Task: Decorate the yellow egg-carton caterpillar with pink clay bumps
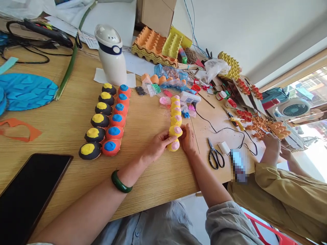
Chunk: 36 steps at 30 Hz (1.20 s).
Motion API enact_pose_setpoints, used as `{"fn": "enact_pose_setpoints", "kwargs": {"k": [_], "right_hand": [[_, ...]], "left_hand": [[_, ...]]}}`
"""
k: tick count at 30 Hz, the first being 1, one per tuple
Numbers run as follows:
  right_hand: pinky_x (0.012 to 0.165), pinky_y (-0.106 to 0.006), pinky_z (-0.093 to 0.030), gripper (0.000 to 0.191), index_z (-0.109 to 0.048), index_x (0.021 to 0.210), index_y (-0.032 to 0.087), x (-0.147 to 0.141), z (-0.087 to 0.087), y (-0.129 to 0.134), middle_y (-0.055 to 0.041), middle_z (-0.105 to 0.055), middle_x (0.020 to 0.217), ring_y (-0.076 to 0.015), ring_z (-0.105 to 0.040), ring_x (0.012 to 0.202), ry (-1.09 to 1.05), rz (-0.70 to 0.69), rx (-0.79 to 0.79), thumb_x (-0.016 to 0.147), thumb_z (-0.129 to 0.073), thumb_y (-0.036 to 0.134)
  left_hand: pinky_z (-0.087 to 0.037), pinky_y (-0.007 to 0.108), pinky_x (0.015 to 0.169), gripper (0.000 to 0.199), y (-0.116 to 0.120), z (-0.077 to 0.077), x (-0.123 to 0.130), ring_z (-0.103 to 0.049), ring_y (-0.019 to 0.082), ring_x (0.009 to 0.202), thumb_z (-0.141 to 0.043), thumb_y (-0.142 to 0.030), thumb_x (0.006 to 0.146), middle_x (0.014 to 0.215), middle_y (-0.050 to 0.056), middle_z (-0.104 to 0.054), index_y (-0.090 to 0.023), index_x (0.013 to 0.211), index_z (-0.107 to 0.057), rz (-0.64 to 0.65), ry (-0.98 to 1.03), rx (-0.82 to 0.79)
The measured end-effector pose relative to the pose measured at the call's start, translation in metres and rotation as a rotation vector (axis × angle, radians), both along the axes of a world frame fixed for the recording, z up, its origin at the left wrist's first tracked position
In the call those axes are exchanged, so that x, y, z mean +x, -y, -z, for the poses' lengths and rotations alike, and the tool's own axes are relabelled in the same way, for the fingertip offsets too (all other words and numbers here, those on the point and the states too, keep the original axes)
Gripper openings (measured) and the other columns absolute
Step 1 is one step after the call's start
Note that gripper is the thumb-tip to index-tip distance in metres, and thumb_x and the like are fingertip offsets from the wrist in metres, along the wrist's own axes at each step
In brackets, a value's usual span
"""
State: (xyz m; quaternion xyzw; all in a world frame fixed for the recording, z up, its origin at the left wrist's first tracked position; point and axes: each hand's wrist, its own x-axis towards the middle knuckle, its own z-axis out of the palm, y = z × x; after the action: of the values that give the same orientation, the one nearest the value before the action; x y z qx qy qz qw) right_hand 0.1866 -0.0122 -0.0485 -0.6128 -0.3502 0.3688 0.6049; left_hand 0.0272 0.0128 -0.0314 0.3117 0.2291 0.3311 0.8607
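A row of yellow clay-covered bumps with pink spots [176, 119], much like a strip of egg-carton cups, lies on the table in front of me. My left hand [160, 143] grips its near end from the left, thumb on top. On the other side my right hand [188, 139] has its curled fingers against the same strip. Left of my hands stand two similar rows: a red row with blue spots [117, 118] and a black row with yellow spots [97, 118]. Pink clay in plastic wrap [165, 100] sits by the far end of the yellow strip.
A white bear-shaped container [111, 56] stands behind the rows. Scissors [215, 154], a power strip [190, 97] and its cable lie to the right. A black tablet [30, 194] is at front left. Egg trays [150, 42] are stacked behind. A co-worker's hands [272, 146] work at far right.
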Motion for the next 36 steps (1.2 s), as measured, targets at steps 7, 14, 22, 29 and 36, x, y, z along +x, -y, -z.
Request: {"fn": "enact_pose_setpoints", "kwargs": {"k": [7, 14, 22, 29, 36], "right_hand": [[0.082, -0.034, -0.059, 0.043, -0.073, 0.093, 0.025, -0.008, 0.000, -0.008, -0.0022, -0.078, 0.093, -0.0226, -0.071, 0.090, -0.228, -0.274, 0.074, 0.079, -0.081, 0.065], [0.079, -0.031, -0.062, 0.052, -0.067, 0.132, 0.031, -0.012, 0.003, 0.006, -0.0030, -0.076, 0.125, -0.0206, -0.072, 0.103, -0.226, -0.415, 0.022, 0.091, -0.074, 0.062], [0.089, -0.035, -0.061, 0.043, -0.073, 0.116, 0.027, -0.014, 0.001, 0.008, -0.0033, -0.076, 0.108, -0.0198, -0.071, 0.098, -0.094, -0.584, 0.078, 0.088, -0.081, 0.058], [0.084, -0.031, -0.061, 0.030, -0.072, 0.107, 0.028, -0.019, -0.009, 0.017, -0.0011, -0.073, 0.100, -0.0162, -0.068, 0.092, -0.160, -0.550, 0.119, 0.088, -0.086, 0.046], [0.080, -0.029, -0.060, 0.027, -0.072, 0.107, 0.029, -0.020, -0.016, 0.019, -0.0004, -0.071, 0.099, -0.0156, -0.066, 0.090, -0.176, -0.537, 0.118, 0.089, -0.086, 0.044]], "left_hand": [[-0.049, 0.029, 0.083, 0.043, 0.006, 0.008, -0.010, -0.061, 0.018, 0.091, -0.093, -0.048, 0.072, 0.095, 0.002, -0.072, -0.016, 0.098, -0.078, -0.072, -0.186, 0.165], [-0.050, 0.029, 0.090, 0.047, 0.007, 0.007, -0.027, -0.065, 0.020, 0.101, -0.090, -0.044, 0.080, 0.109, 0.004, -0.076, -0.019, 0.118, -0.078, -0.169, -0.221, 0.224], [-0.052, 0.030, 0.095, 0.034, -0.006, 0.002, -0.041, -0.066, 0.021, 0.109, -0.082, -0.040, 0.091, 0.117, 0.006, -0.075, -0.022, 0.119, -0.075, -0.123, -0.194, 0.361], [-0.050, 0.028, 0.084, 0.031, -0.003, -0.006, -0.044, -0.060, 0.017, 0.096, -0.076, -0.029, 0.091, 0.107, 0.004, -0.070, -0.024, 0.122, -0.074, -0.038, -0.107, 0.312], [-0.048, 0.027, 0.078, 0.033, -0.004, -0.011, -0.046, -0.057, 0.014, 0.082, -0.078, -0.021, 0.087, 0.097, 0.002, -0.066, -0.023, 0.119, -0.073, 0.033, 0.054, 0.269]]}}
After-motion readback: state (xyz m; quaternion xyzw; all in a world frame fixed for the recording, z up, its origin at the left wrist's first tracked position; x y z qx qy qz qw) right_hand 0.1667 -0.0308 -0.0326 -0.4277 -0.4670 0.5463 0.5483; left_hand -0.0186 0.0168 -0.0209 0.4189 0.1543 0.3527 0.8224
